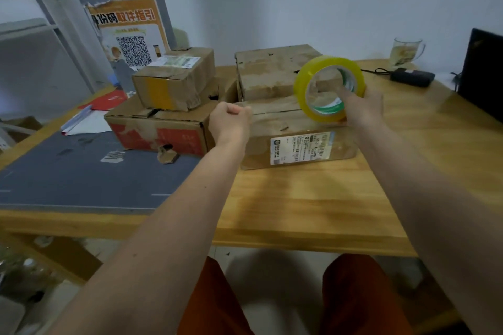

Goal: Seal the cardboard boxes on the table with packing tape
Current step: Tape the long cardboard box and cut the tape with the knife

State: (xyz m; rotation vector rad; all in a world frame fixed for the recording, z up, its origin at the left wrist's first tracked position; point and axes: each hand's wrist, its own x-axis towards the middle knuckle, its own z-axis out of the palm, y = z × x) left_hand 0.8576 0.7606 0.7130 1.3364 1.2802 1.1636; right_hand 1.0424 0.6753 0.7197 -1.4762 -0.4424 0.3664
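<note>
A yellow roll of packing tape stands on edge on the near cardboard box with a white label. My right hand grips the roll, a finger through its core. My left hand is curled at the box's left top corner and seems to pinch the tape's free end; a clear strip between hand and roll is hard to make out. Behind stands a larger worn box. To the left, a small box with a yellow tape band sits on a red-printed box.
The wooden table carries a grey mat at the left with papers and a red booklet. A glass mug, a black adapter with cable and a dark screen stand at the back right.
</note>
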